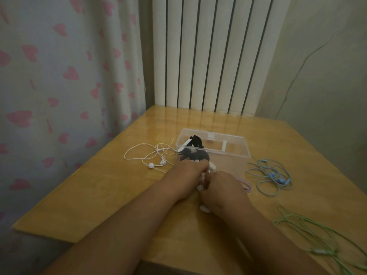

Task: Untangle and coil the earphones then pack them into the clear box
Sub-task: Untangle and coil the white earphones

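Note:
A clear box [234, 153] stands open in the middle of the wooden table [111, 195], with a black coiled earphone bundle [193, 153] in its left end. Just in front of the box, my left hand [186, 175] and my right hand [222, 191] are pressed together, both closed on a white earphone set [204, 209] whose bits show between and below the fingers. A pink cable [247, 186] peeks out right of my right hand. Loose white earphones [155, 158] lie left of the box.
Tangled blue earphones [272, 175] lie right of the box. Green earphones [309, 233] sprawl at the table's near right. A radiator [208, 56] stands behind the table, a heart-print curtain [59, 76] to the left, a wall to the right.

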The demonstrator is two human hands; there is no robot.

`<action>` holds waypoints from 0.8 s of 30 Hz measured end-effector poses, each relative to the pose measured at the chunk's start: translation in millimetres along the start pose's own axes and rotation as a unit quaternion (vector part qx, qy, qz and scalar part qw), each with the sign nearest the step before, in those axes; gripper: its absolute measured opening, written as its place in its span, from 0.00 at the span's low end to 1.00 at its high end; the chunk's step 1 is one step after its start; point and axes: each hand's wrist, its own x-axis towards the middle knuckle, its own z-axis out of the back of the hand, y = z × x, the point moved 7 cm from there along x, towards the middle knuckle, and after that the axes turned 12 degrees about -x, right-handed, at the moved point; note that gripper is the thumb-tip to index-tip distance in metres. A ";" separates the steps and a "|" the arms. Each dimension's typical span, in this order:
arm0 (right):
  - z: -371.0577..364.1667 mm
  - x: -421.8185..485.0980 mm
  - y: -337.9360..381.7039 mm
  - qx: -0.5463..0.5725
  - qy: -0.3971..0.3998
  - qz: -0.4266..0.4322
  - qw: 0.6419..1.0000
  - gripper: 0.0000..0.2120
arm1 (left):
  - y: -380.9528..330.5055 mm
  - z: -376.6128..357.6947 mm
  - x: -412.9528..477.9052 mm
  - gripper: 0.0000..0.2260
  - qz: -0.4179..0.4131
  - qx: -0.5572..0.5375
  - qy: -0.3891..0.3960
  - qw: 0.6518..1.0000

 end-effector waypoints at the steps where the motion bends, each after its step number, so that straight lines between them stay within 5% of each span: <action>1: -1.2 0.8 -0.6 0.006 0.007 -0.005 1.000 0.09 | -0.4 -0.1 -1.0 0.05 -0.002 -0.006 0.002 1.000; 7: -4.0 3.1 -1.8 0.017 0.020 -0.008 1.000 0.13 | 7.7 -3.3 -1.6 0.16 -0.004 -0.042 0.009 0.999; 11: -2.1 2.0 -2.3 0.021 0.012 -0.007 1.000 0.10 | 5.1 -9.4 -0.2 0.12 -0.025 0.036 0.029 0.999; 18: -1.1 0.6 -2.6 0.016 0.016 -0.010 1.000 0.08 | 6.3 -7.6 -3.9 0.09 0.013 -0.013 0.010 1.000; 21: -2.3 1.0 -4.3 0.015 0.025 -0.016 0.999 0.10 | 7.7 -15.4 -1.0 0.16 -0.002 -0.015 0.043 0.999; 24: -2.5 1.8 -5.2 0.007 0.033 -0.012 0.999 0.13 | 7.7 -14.9 0.1 0.09 -0.013 -0.008 0.044 0.999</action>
